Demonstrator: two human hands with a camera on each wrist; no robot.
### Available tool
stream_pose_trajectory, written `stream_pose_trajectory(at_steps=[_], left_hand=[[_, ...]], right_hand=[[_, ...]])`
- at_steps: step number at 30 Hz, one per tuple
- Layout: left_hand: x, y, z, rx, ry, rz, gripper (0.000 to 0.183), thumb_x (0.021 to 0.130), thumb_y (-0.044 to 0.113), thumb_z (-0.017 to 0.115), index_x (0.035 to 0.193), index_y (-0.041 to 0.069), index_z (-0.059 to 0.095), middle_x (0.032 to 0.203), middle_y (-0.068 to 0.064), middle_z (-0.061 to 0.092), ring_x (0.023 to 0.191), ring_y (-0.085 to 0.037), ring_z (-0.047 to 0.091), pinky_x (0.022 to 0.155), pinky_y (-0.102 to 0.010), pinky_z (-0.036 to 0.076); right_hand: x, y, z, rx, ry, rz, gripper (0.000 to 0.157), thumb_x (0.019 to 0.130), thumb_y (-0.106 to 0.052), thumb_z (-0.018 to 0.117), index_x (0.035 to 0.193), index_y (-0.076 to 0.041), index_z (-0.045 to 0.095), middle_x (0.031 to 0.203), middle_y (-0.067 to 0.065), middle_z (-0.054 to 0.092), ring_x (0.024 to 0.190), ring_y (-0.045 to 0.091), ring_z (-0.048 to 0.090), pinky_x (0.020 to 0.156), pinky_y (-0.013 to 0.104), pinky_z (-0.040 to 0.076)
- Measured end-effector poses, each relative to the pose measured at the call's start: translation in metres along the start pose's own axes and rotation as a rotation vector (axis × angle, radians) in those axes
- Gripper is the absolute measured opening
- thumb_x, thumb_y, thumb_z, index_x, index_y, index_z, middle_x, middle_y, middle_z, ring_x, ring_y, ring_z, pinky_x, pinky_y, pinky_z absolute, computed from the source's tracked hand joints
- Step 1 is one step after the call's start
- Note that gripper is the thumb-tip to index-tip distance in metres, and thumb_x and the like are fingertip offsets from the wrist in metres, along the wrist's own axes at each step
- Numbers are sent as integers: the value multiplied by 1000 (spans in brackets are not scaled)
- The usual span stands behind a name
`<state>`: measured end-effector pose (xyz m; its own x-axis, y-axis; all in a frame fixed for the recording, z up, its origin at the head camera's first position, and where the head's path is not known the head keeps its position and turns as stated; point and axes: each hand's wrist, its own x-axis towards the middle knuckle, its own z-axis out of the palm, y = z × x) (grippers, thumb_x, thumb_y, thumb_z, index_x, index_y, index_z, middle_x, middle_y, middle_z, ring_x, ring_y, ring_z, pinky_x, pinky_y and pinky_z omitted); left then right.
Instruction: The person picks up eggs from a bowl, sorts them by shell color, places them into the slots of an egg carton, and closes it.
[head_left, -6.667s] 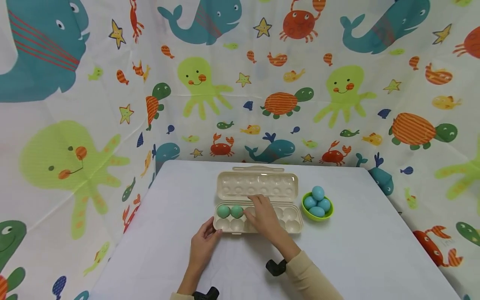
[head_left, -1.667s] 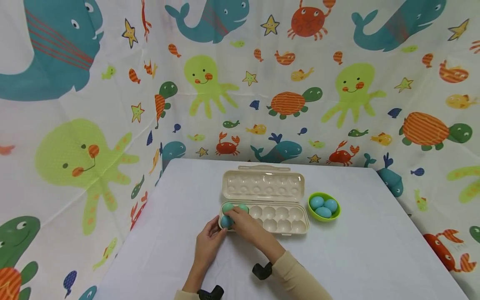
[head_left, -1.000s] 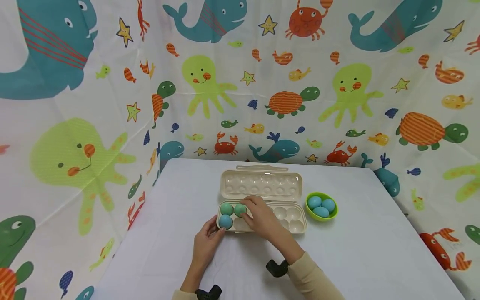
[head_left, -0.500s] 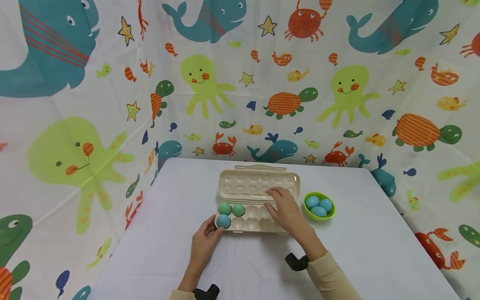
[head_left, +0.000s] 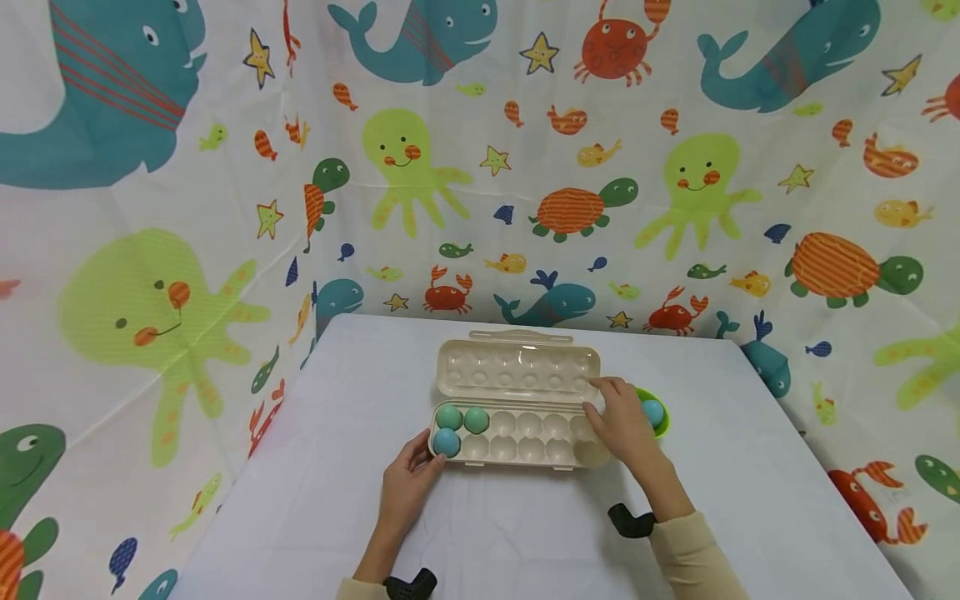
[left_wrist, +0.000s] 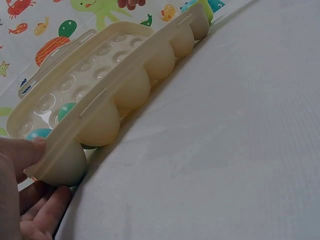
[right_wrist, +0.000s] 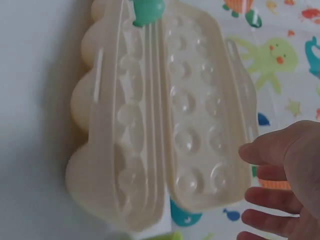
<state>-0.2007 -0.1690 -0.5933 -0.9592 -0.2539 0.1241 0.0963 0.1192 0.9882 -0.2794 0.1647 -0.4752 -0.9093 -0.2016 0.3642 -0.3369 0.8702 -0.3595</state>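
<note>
Cradling three smooth, round eggs [head_left: 447, 442], the glossy, dimpled plastic carton [head_left: 517, 406] lies open.

On a white table [head_left: 510, 533], the left hand [head_left: 407, 481] grips the left end of an open egg carton [head_left: 517, 403] with two green eggs [head_left: 476, 420] and one blue egg [head_left: 446, 442] there, while the right hand [head_left: 624, 423] partly hides a green bowl [head_left: 664, 427] holding another blue egg [head_left: 653, 412].

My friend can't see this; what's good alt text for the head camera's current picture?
A person's left hand holds an open beige egg carton on a white table; two green eggs and one blue egg sit at its left end. The empty right hand partly hides a green bowl with another blue egg showing.
</note>
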Motion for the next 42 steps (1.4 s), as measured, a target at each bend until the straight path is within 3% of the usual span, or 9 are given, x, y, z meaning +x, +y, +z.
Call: stream_pose_trajectory(at_steps=[10,15,22,25,33,42], left_hand=[[-2,4,-2,28,-4,17,59,87,16,79,140,3,56,136,-19,63,120,-32,65,88,-10,53],[-4,7,-1,38,-3,-1,58,88,15,78,140,4,56,137,-18,63,121,-30,65,91,-15,54],[-13,37,-1,58,-8,-22,55,89,5,74,140,-4,54,136,-24,61,121,-37,64,92,-18,55],[-13,40,-2,60,-12,-22,55,89,4,73,139,-5,53,136,-24,61,121,-37,64,92,-19,56],[-4,9,0,65,13,-9,56,89,11,76,141,3,55,138,-19,62,122,-31,65,94,-22,56],[-1,3,1,50,14,31,57,87,13,78,139,3,57,132,-19,65,119,-32,66,89,-13,54]], right_hand=[[-5,41,-2,12,-20,120,42,94,-10,63,131,8,57,131,32,55,121,50,50,98,61,48],[-8,52,-1,10,-48,160,41,94,-8,63,131,9,56,130,34,53,119,51,49,96,62,49],[-10,64,5,-24,-66,174,37,93,-5,64,124,12,58,125,35,55,115,52,52,94,63,48],[-8,66,6,-34,-54,150,35,90,-2,67,121,13,60,123,35,57,113,52,55,93,65,48],[0,67,9,-89,-124,146,34,88,-2,69,120,7,62,125,30,59,114,49,56,92,67,41],[7,64,12,-184,-180,136,38,87,-7,72,121,5,62,122,28,59,112,45,57,92,66,39]])
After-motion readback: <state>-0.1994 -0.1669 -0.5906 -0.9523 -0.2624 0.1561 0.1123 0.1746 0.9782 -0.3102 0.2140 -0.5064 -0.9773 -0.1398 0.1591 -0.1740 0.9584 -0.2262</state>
